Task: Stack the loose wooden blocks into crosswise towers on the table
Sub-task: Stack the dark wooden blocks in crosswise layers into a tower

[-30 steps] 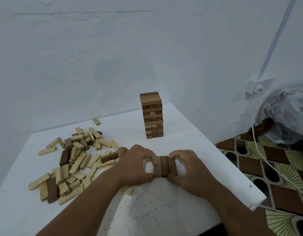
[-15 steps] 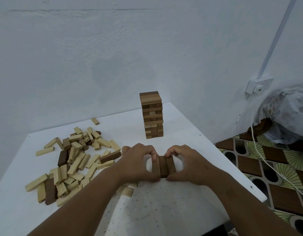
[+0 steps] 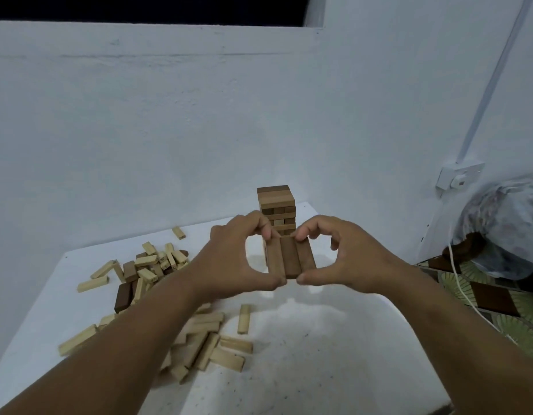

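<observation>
while both hands hold it above the white table (image 3: 289,369), the row of three blocks (image 3: 290,256) shows smooth brown wood, the middle piece darker than its two neighbours. the three rectangular bars lie side by side, faces touching, long axes running near to far and tipped slightly leftward at the far end. the left hand (image 3: 235,259) pinches the row with thumb at the near end and curled fingers (image 3: 266,230) at the far end; the right hand (image 3: 346,259) pinches it the same way from the right. behind it at the far edge of the table stands the finished tower (image 3: 276,205), square-sided, its layers crossing. pale and dark loose blocks (image 3: 157,283) lie scattered in a heap on the left.
</observation>
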Available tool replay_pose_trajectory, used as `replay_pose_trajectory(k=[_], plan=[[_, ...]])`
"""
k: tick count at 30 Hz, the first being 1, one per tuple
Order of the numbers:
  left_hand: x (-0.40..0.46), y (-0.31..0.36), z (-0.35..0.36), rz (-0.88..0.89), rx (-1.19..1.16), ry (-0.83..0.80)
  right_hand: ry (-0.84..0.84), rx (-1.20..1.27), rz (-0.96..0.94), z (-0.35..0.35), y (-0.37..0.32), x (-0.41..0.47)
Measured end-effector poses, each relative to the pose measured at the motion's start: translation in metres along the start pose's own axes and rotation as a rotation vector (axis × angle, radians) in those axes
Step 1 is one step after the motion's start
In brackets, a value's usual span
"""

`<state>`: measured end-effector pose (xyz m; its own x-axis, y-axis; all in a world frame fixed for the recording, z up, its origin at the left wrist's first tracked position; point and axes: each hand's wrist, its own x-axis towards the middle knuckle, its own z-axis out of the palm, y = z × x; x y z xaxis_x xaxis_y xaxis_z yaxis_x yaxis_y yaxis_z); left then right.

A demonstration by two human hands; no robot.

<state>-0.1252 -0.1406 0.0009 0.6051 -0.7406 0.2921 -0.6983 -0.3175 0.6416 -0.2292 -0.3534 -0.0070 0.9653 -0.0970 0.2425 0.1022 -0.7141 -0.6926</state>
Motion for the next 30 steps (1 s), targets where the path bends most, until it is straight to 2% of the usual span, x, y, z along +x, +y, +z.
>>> replay_pose_trajectory(k=[6,14,22,30], plan=[[0.03,0.01,-0.027,0.02,-0.028,0.078,0.044,0.0,-0.067,-0.027,-0.017,0.035],[0.084,-0.012,-0.04,0.044,-0.082,0.121,0.007,0.002,-0.102,-0.044,-0.011,0.099],[0.126,-0.046,-0.038,0.022,-0.105,0.133,-0.034,-0.022,-0.106,-0.046,0.015,0.153],[0.133,-0.064,-0.026,-0.013,-0.108,0.101,-0.081,-0.014,-0.08,-0.039,0.034,0.164]])
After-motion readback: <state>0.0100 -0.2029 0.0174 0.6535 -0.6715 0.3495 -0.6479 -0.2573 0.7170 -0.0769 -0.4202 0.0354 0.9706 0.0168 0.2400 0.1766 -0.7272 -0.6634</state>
